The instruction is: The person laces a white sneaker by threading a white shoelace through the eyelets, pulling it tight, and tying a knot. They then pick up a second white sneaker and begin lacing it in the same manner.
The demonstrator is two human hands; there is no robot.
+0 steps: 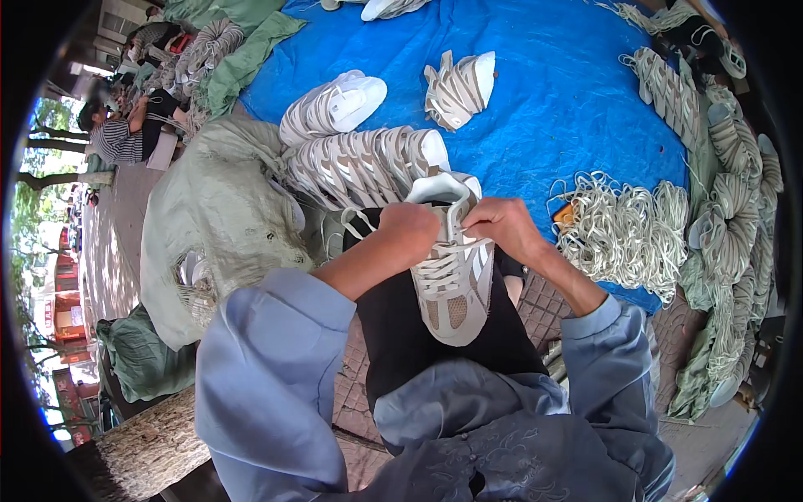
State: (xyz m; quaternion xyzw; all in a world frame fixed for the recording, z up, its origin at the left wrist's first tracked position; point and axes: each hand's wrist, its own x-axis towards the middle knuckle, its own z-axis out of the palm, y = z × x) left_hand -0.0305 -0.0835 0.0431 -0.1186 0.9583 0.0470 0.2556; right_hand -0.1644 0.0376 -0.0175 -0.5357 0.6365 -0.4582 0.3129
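A beige and white sneaker (454,314) rests on my dark-clad lap, toe toward me, with white lace criss-crossed over its lower eyelets. My left hand (410,228) is closed against the left side of the shoe's opening; its fingertips are hidden, so what they grip does not show. On the other side my right hand (508,227) pinches the white shoelace (452,248) by the upper eyelets. A loose strand of lace hangs to the left of my left wrist.
Nested sneakers (360,163) lie in a row on a blue tarp (544,100). A heap of white laces (623,230) sits at the right. Bulging pale sacks (222,217) stand at the left. More shoe bundles (728,226) line the right edge. Another person (130,134) sits far left.
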